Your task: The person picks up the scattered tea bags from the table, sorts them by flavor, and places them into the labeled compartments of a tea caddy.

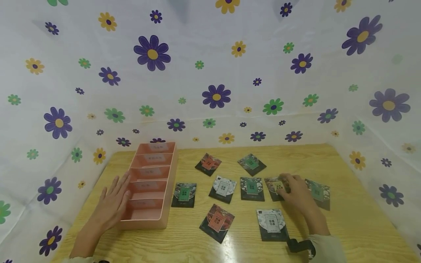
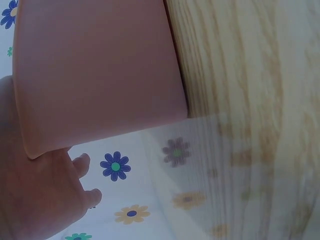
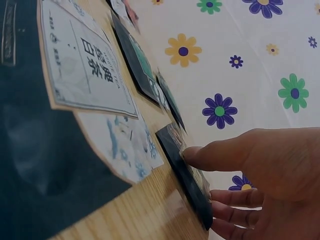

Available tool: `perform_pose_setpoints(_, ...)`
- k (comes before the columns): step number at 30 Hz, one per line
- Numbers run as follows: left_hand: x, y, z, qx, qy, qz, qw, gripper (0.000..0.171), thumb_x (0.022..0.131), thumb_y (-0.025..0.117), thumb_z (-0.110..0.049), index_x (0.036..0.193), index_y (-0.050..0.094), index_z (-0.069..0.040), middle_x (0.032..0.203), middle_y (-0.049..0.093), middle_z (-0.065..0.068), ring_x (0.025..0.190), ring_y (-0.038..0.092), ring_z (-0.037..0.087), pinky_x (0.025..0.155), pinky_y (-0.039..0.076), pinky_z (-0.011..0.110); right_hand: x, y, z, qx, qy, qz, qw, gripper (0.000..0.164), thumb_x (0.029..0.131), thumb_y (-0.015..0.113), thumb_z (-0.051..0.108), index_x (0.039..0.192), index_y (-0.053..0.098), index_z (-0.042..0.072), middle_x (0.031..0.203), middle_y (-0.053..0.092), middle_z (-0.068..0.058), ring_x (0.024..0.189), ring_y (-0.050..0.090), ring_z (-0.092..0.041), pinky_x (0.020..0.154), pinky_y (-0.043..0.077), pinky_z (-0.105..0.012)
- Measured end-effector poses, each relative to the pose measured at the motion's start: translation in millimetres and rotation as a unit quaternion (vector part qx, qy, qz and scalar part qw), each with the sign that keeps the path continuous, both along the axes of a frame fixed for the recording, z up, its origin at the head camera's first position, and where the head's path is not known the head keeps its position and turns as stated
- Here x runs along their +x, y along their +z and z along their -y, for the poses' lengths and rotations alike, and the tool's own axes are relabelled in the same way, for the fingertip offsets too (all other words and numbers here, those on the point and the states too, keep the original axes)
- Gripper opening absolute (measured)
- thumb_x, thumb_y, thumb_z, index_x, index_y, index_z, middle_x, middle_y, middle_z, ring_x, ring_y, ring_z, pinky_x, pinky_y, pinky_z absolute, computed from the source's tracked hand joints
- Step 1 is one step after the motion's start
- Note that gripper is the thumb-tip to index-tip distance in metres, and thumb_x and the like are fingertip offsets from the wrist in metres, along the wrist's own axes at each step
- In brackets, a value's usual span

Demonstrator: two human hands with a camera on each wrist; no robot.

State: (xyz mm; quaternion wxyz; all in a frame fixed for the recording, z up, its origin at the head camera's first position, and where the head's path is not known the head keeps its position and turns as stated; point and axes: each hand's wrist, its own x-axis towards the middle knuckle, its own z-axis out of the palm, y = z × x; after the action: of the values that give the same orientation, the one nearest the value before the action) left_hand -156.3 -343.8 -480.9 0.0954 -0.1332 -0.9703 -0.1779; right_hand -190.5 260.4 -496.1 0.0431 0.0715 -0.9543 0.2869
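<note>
My right hand pinches a yellow-labelled tea packet on the table. In the right wrist view the thumb lies on the packet's face, and the other fingers are at its far edge. A green-labelled tea packet lies partly behind this hand. Nearer the front is a white-labelled tea packet. My left hand rests against the left side of a pink divided box, its fingers extended. The left wrist view shows the box's plain outer wall beside that hand.
Between box and right hand lie several more packets, among them green-labelled, red-labelled and white-labelled ones. The box compartments carry paper labels. A flower-patterned white sheet encloses the wooden table at back and sides.
</note>
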Motion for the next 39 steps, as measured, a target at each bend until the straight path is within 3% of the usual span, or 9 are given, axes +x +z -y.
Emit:
perform_pose_setpoints(5, -1.0, 0.8, -1.5, -0.001, -0.001, -0.002, 1.0000, 0.055, 0.113, 0.033, -0.025, 0.163, 0.023, -0.003, 0.169, 0.020, 0.018, 0.156, 0.006, 0.041, 0.116, 0.005, 0.074, -0.3, 0.1, -1.1, -0.017, 0.000, 0.011, 1.000, 0.052, 0.093, 0.075, 0.014, 0.136, 0.053, -0.008, 0.121, 0.052, -0.035, 0.105, 0.057, -0.045, 0.083, 0.051, -0.063)
perform_pose_setpoints(17, -2.8, 2.3, -2.8, -0.009, 0.000, 0.004, 1.0000, 0.057, 0.114, 0.031, -0.027, 0.164, 0.020, -0.003, 0.169, 0.018, 0.018, 0.156, 0.006, 0.041, 0.118, 0.004, 0.072, -6.4, -2.7, -8.3, -0.038, 0.012, 0.040, 0.998, 0.049, 0.095, 0.073, 0.017, 0.134, 0.056, -0.007, 0.119, 0.063, -0.031, 0.109, 0.061, -0.047, 0.085, 0.051, -0.063)
perform_pose_setpoints(34, 1.4, 0.9, -1.5, -0.007, -0.001, 0.004, 1.0000, 0.057, 0.113, 0.032, -0.025, 0.165, 0.016, -0.005, 0.170, 0.015, 0.018, 0.157, 0.003, 0.040, 0.120, -0.004, 0.065, -3.0, -0.1, -7.0, -0.049, 0.005, 0.033, 0.998, 0.042, 0.094, 0.075, 0.016, 0.129, 0.062, -0.003, 0.128, 0.062, -0.030, 0.113, 0.060, -0.049, 0.089, 0.050, -0.064)
perform_pose_setpoints(39, 1.5, 2.5, -2.6, -0.001, -0.001, 0.002, 1.0000, 0.057, 0.113, 0.033, -0.025, 0.164, 0.017, -0.004, 0.169, 0.017, 0.020, 0.156, 0.005, 0.041, 0.120, -0.001, 0.067, -3.8, 0.2, -8.7, -0.057, 0.001, 0.032, 0.998, 0.043, 0.092, 0.078, 0.018, 0.127, 0.064, -0.002, 0.124, 0.063, -0.029, 0.105, 0.061, -0.044, 0.084, 0.051, -0.060)
